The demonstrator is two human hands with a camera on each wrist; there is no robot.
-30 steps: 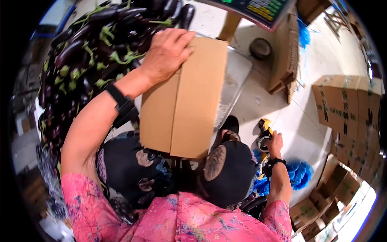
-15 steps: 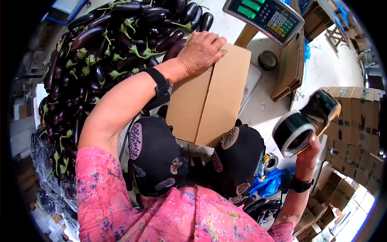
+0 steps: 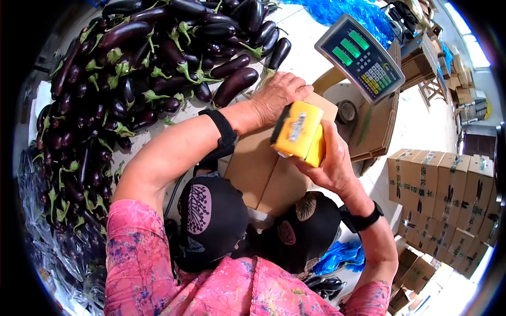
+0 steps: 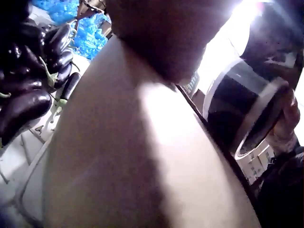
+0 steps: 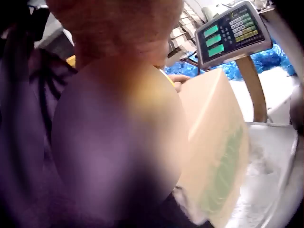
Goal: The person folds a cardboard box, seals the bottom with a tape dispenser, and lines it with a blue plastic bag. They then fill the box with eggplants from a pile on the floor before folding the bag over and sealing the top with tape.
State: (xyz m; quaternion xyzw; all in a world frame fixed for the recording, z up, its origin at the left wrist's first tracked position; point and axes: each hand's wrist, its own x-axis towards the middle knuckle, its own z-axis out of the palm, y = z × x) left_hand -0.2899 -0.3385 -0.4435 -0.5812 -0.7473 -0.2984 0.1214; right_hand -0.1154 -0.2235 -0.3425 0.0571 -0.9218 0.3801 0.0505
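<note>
A cardboard box (image 3: 258,168) with its top flaps folded together stands before the person's knees. My left hand (image 3: 279,99) rests on the box's far end, fingers laid over the top. In my right hand (image 3: 337,160) is a yellow tape dispenser (image 3: 301,129), gripped just above the box top, close beside the left hand. The left wrist view shows the dispenser's wide tape roll (image 4: 223,107) at the right, beside the box's flap (image 4: 109,142). Green print marks the box's side (image 5: 225,175) in the right wrist view. A blurred round shape covers much of that view.
A big heap of eggplants (image 3: 126,100) lies to the left. Beyond the box stands a scale display (image 3: 363,60) on a post, with the metal scale platform (image 5: 270,142) below. Stacked printed cartons (image 3: 443,184) rise at the right. Blue plastic (image 3: 340,258) lies by the right knee.
My right hand has lifted the tape dispenser from the floor at the right and brought it over the box. My left hand stays on the box's far end.
</note>
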